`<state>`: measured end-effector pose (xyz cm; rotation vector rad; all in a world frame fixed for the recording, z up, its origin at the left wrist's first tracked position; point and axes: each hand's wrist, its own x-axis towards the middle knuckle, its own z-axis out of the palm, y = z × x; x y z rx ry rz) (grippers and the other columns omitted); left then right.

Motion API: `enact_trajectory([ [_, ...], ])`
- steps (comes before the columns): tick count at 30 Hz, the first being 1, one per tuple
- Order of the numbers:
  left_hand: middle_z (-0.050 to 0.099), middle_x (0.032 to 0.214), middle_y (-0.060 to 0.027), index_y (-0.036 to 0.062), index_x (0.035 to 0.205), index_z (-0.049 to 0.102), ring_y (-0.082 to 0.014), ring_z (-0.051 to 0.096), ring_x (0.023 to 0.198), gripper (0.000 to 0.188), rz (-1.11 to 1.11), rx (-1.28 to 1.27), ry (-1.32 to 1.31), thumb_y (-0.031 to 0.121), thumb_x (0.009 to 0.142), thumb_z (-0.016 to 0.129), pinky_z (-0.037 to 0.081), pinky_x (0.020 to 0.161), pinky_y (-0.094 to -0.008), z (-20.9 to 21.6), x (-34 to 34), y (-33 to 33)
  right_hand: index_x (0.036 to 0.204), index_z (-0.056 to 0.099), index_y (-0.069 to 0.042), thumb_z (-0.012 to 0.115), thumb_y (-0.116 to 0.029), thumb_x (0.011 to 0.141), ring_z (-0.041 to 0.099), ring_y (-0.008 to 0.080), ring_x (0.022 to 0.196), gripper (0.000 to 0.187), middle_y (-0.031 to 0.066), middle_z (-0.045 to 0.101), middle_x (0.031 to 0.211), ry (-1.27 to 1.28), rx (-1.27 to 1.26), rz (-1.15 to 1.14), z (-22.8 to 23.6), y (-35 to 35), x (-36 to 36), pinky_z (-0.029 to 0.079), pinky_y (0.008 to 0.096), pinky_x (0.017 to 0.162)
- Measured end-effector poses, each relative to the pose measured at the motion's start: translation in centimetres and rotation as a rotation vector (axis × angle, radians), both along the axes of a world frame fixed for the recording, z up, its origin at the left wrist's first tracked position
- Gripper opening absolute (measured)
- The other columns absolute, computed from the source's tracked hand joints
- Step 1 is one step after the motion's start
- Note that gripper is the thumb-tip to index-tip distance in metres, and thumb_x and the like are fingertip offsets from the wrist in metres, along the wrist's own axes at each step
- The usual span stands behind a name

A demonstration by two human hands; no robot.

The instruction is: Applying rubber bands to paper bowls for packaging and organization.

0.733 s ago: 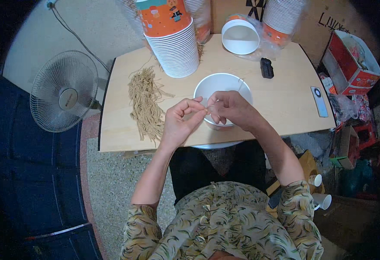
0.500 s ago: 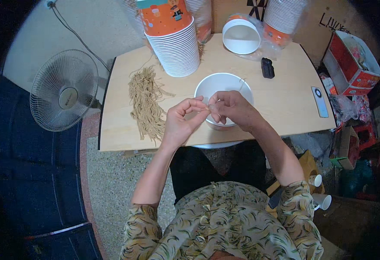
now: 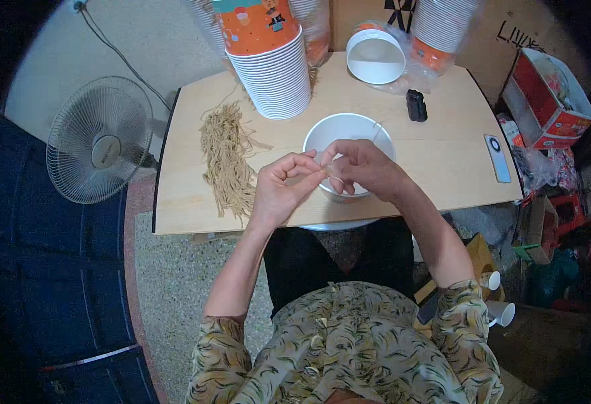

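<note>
Over the near side of a white paper bucket point(image 3: 316, 132), my left hand point(image 3: 281, 186) and my right hand point(image 3: 368, 168) meet with their fingertips pinched together. Something small and pale tan shows between them, too small to name. A thin tan strand hangs over the bucket's far right rim. Left of my hands lies a loose heap of tan, string-like strands point(image 3: 226, 161) on the table. Behind the bucket stands a tall stack of white paper buckets point(image 3: 275, 81), its top one orange and printed.
A wooden table point(image 3: 437, 161) bears a black object point(image 3: 416, 106), a silver phone-like device point(image 3: 497, 158) and a bucket on its side point(image 3: 377, 64). More bagged buckets point(image 3: 441, 27) stand behind. A fan point(image 3: 103, 151) stands left, a red-and-white carton point(image 3: 551, 108) right.
Both hands stay nearly in place over the bucket. The right fingers have shifted slightly against the left fingertips.
</note>
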<state>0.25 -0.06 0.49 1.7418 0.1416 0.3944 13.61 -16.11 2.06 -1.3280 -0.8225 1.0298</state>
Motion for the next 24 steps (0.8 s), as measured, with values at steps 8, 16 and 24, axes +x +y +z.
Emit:
enact_trajectory([
  [8,0.075,0.085,-0.008,0.0049,0.092,0.07,-0.02,0.057,0.123,0.01,0.0,-0.037,0.011,0.004,0.085,0.076,0.04,0.103,-0.0354,0.0,-0.2,0.0,0.095,0.058,-0.006,0.06,-0.012,0.091,0.055,0.0058,0.058,0.008,0.0011,0.062,0.067,-0.152,-0.054,-0.005,0.0,0.0,-0.5,0.043,0.0211,0.053],
  [16,0.075,0.09,-0.0087,0.0052,0.09,0.069,-0.0203,0.058,0.123,0.008,-0.002,-0.062,-0.016,0.002,0.085,0.075,0.042,0.102,-0.0346,-0.3,-0.2,0.1,0.094,0.058,-0.002,0.061,-0.017,0.092,0.056,0.0077,0.059,0.016,0.0029,0.062,0.071,0.011,-0.008,-0.084,-0.7,0.2,-0.5,0.043,0.0214,0.053],
  [24,0.074,0.091,-0.0088,0.0049,0.09,0.068,-0.0182,0.06,0.119,0.009,-0.006,-0.049,-0.016,0.003,0.085,0.075,0.044,0.099,-0.0334,-0.3,-0.1,0.1,0.096,0.06,-0.003,0.061,-0.019,0.093,0.055,0.0075,0.06,0.016,0.0024,0.061,0.072,0.0,-0.093,-0.155,0.5,0.3,-0.6,0.043,0.0217,0.053],
])
